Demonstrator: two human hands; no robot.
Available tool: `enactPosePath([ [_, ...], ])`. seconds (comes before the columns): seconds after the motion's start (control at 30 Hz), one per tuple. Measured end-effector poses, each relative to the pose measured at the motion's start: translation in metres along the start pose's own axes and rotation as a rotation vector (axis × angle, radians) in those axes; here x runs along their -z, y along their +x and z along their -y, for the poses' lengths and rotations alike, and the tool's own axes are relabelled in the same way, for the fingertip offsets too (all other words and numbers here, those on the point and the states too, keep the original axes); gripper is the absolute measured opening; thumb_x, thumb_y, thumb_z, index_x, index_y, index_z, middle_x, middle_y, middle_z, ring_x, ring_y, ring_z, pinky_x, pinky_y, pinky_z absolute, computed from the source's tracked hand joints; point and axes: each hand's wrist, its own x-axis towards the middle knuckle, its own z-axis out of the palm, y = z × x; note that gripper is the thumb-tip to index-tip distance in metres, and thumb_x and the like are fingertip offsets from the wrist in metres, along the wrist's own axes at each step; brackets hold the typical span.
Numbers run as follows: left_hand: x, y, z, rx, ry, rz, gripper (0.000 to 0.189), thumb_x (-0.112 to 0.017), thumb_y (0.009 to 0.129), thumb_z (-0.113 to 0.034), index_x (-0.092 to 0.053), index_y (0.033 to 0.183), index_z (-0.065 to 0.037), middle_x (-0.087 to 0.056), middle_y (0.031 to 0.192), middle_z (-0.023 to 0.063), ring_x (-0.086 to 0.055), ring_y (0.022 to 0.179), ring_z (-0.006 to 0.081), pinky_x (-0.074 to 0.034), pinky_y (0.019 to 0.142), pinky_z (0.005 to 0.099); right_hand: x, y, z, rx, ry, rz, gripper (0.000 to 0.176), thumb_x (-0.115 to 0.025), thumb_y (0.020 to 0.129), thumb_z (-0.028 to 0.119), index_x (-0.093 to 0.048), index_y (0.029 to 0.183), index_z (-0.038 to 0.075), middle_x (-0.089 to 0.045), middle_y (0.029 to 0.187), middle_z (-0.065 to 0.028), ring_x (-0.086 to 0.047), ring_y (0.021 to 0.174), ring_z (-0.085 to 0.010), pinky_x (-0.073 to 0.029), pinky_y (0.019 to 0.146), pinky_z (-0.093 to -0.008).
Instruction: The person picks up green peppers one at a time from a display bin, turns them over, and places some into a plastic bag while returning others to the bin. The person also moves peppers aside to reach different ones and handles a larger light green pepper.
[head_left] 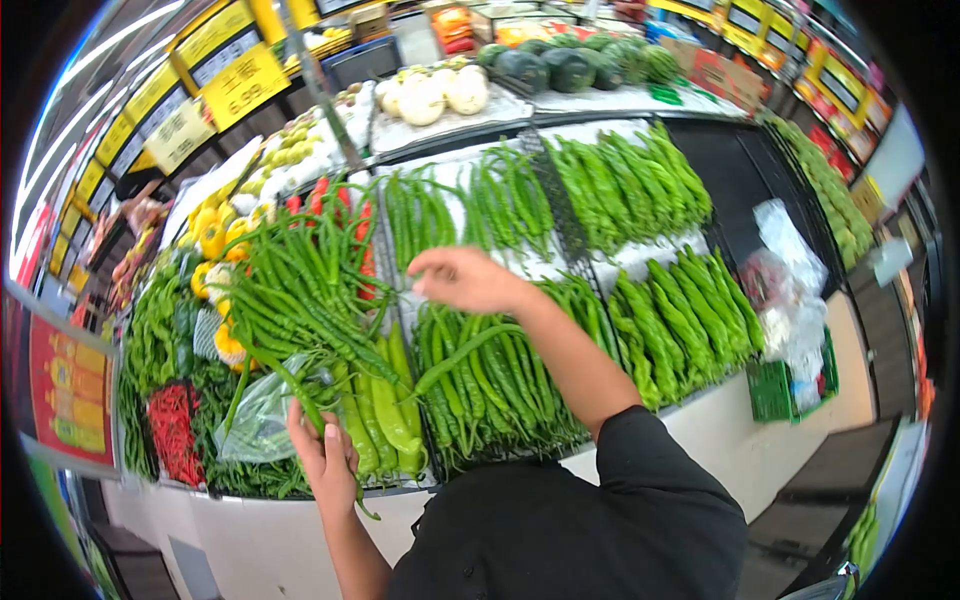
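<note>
My left hand [325, 455] is raised in front of the produce shelf and grips a big bunch of long thin green chillies [300, 285] by their stems, so they fan up and left. A clear plastic bag [255, 420] hangs beside that hand. My right hand [465, 280] reaches out over the shelf above a pile of long green peppers [490, 375], its fingers curled at the tips; whether it pinches anything cannot be told. A black sleeve [640, 470] covers my right upper arm.
The sloped shelf holds more green peppers [685, 310], green chillies [620, 185], yellow peppers [215, 235] and red chillies [172, 430]. White melons [435, 97] and dark melons [560, 68] lie behind. Plastic bags [790, 290] hang at right above a green crate [785, 390].
</note>
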Motion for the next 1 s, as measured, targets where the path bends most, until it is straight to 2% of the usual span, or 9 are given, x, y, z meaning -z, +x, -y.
enactPosePath([
  [0.03,-0.007,0.006,-0.006,0.023,-0.046,0.128,0.046,-0.045,0.101,-0.011,-0.031,0.145,-0.007,-0.045,0.093,0.0019,-0.04,0.061,0.0051,-0.033,0.046,0.0191,-0.005,-0.022,0.013,0.062,-0.006,0.058,0.039,-0.07,0.089,0.029,-0.064,0.113,0.0,-0.068,0.088,-0.0094,-0.064,0.076,-0.0175,-0.052,0.07,-0.0334],
  [0.13,-0.042,0.011,-0.014,-0.012,-0.077,0.278,0.035,-0.045,0.101,-0.012,-0.039,0.135,-0.005,-0.044,0.086,0.0006,-0.041,0.061,0.0049,-0.033,0.046,0.0196,-0.021,-0.071,0.032,0.17,-0.091,0.224,0.037,-0.068,0.091,0.028,-0.062,0.114,0.0,-0.065,0.091,-0.0104,-0.063,0.078,-0.0197,-0.052,0.071,-0.034],
  [0.17,-0.054,0.01,-0.019,0.0,-0.134,0.329,0.027,-0.046,0.101,-0.012,-0.042,0.127,-0.005,-0.045,0.084,0.0015,-0.042,0.061,0.0063,-0.035,0.048,0.0208,-0.027,-0.085,0.036,0.179,-0.077,0.251,0.037,-0.068,0.09,0.027,-0.062,0.114,0.0,-0.065,0.091,-0.0134,-0.064,0.079,-0.0247,-0.052,0.071,-0.0371],
  [0.3,-0.096,0.007,-0.029,-0.06,-0.261,0.498,0.019,-0.048,0.1,-0.011,-0.043,0.118,-0.006,-0.046,0.084,0.0031,-0.045,0.065,0.0103,-0.04,0.055,0.0249,-0.047,-0.133,0.039,0.156,-0.086,0.25,0.036,-0.068,0.09,0.025,-0.061,0.112,-0.002,-0.065,0.092,-0.0149,-0.064,0.079,-0.0288,-0.051,0.07,-0.0403],
  [0.43,-0.132,-0.004,-0.03,-0.069,-0.401,0.577,0.017,-0.049,0.101,-0.013,-0.044,0.117,-0.006,-0.046,0.085,0.0031,-0.045,0.069,0.0111,-0.041,0.06,0.0263,-0.064,-0.171,0.034,0.126,-0.042,0.085,0.034,-0.068,0.087,0.026,-0.064,0.108,-0.001,-0.068,0.087,-0.014,-0.066,0.073,-0.0264,-0.052,0.067,-0.0385],
  [0.57,-0.151,-0.012,-0.033,-0.102,-0.465,0.674,0.017,-0.05,0.103,-0.016,-0.045,0.116,-0.006,-0.046,0.09,0.0028,-0.044,0.076,0.0126,-0.041,0.069,0.0279,-0.062,-0.202,0.047,0.132,-0.026,-0.059,0.03,-0.066,0.09,0.022,-0.063,0.103,-0.004,-0.068,0.091,-0.017,-0.066,0.078,-0.0286,-0.052,0.07,-0.0398],
  [0.8,-0.188,-0.032,-0.036,-0.162,-0.513,0.754,0.016,-0.052,0.102,-0.012,-0.044,0.115,-0.007,-0.046,0.092,0.0027,-0.042,0.078,0.0127,-0.04,0.074,0.0299,-0.063,-0.246,0.05,0.11,-0.019,-0.339,0.032,-0.067,0.09,0.027,-0.06,0.101,-0.002,-0.067,0.084,-0.0168,-0.066,0.072,-0.0276,-0.051,0.066,-0.0385],
  [0.93,-0.199,-0.038,-0.032,-0.151,-0.457,0.799,0.018,-0.052,0.101,-0.011,-0.044,0.116,-0.006,-0.047,0.093,0.0029,-0.044,0.082,0.0123,-0.041,0.078,0.0286,-0.067,-0.258,0.053,0.049,-0.034,-0.486,0.032,-0.069,0.09,0.026,-0.059,0.103,-0.002,-0.064,0.076,-0.0124,-0.063,0.066,-0.0204,-0.05,0.061,-0.035],
  [1.0,-0.195,-0.026,-0.018,-0.143,-0.341,0.851,0.028,-0.052,0.1,-0.007,-0.043,0.126,-0.005,-0.05,0.106,0.0048,-0.045,0.09,0.0124,-0.04,0.084,0.0271,-0.067,-0.256,0.058,-0.02,0.032,-0.526,0.03,-0.069,0.091,0.024,-0.059,0.103,-0.001,-0.063,0.073,-0.0094,-0.06,0.063,-0.0162,-0.048,0.058,-0.0328],
])
